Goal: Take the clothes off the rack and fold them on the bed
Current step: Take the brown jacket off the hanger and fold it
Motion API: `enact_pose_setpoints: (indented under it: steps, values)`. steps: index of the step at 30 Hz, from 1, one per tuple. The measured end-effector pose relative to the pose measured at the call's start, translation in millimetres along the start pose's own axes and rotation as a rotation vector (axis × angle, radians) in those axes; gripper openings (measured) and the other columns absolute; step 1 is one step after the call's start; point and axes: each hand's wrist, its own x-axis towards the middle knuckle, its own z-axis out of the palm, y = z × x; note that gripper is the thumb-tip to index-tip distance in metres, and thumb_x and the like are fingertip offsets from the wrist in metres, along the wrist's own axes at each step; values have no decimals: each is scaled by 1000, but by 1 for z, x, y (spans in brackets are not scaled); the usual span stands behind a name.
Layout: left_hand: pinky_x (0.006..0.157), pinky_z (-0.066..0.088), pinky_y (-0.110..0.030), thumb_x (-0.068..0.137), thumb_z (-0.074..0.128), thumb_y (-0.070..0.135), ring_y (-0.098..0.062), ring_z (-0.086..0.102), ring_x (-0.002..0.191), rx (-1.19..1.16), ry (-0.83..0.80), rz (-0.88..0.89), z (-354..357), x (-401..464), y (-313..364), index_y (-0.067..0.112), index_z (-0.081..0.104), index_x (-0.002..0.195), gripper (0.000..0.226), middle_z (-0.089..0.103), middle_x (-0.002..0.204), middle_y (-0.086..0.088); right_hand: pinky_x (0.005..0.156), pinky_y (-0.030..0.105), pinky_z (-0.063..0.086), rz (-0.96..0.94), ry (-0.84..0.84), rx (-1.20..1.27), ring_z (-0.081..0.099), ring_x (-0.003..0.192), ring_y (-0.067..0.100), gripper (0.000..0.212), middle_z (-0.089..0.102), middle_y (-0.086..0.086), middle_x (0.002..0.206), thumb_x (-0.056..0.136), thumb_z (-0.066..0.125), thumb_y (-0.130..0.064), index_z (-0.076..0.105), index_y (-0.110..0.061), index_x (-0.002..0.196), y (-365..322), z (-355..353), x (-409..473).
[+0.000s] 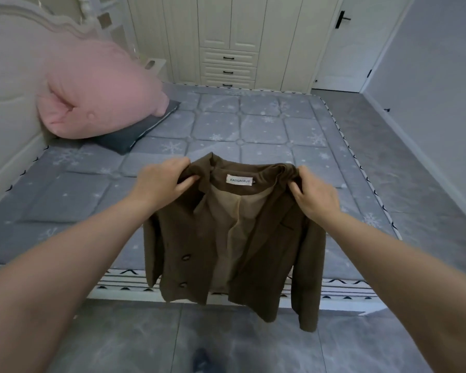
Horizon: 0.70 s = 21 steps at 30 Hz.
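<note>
A brown jacket [178, 246] with a tan lining and a white neck label hangs in the air in front of me, its open front facing me. My left hand [162, 181] grips its left shoulder and my right hand [314, 193] grips its right shoulder. The hem and sleeves dangle over the near edge of the bed [253, 122], which has a grey quilted cover with snowflakes. No rack is in view.
A pink pillow [97, 90] leans on the white headboard at the left, over a dark grey cushion [135, 135]. A cream wardrobe with drawers [228, 65] stands behind the bed. Grey tiled floor [404, 157] runs along the right side and under me.
</note>
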Motion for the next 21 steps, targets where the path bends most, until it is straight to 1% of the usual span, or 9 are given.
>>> enact_pose_setpoints:
  steps: [4,7,9,11,14,17,19,21]
  values:
    - [57,34,-31,94,49,46,-17,50,70,10,-90,6,8,35,-28,27,43,85,22,53,81,7,67,45,49,7,-34,-37,60,86,33,22,60,5,95,101,44,-41,40,-19,101,-5,11,32]
    - [59,37,-32,94,44,44,-19,52,72,26,-135,-9,20,53,-43,27,44,87,19,52,83,6,74,49,50,12,-87,56,58,88,32,21,58,5,97,100,46,-40,41,-20,100,-6,22,55]
    - [59,35,-33,95,43,43,-20,50,71,37,-153,-43,29,69,-51,25,45,88,19,54,84,4,77,47,48,19,-116,108,56,88,30,19,55,5,97,99,48,-38,42,-19,100,-6,28,75]
    - [59,33,-33,96,42,42,-19,48,72,48,-179,-58,35,82,-55,26,44,89,18,54,86,4,77,44,46,35,-133,133,53,88,29,17,53,4,97,97,46,-36,42,-20,98,-3,32,91]
    - [61,35,-35,98,39,42,-20,49,77,49,-249,-47,47,105,-64,26,40,89,18,54,90,3,77,41,41,74,-159,153,49,88,28,16,50,4,97,95,44,-34,41,-19,97,3,40,117]
    - [63,34,-35,101,38,40,-23,53,85,44,-293,-76,65,136,-71,27,39,91,17,48,91,6,76,40,37,80,-178,139,48,88,29,16,50,6,94,96,42,-31,42,-16,98,15,52,152]
    - [63,34,-35,102,38,40,-23,53,84,46,-289,-112,81,160,-74,27,39,91,17,49,90,6,78,42,40,75,-185,122,49,88,29,16,51,7,95,96,40,-30,43,-16,100,25,63,180]
    - [62,34,-35,102,36,41,-21,50,80,51,-290,-149,100,185,-77,26,41,91,19,54,92,4,82,46,44,79,-197,113,50,88,29,16,52,8,97,95,37,-31,43,-17,101,35,76,210]
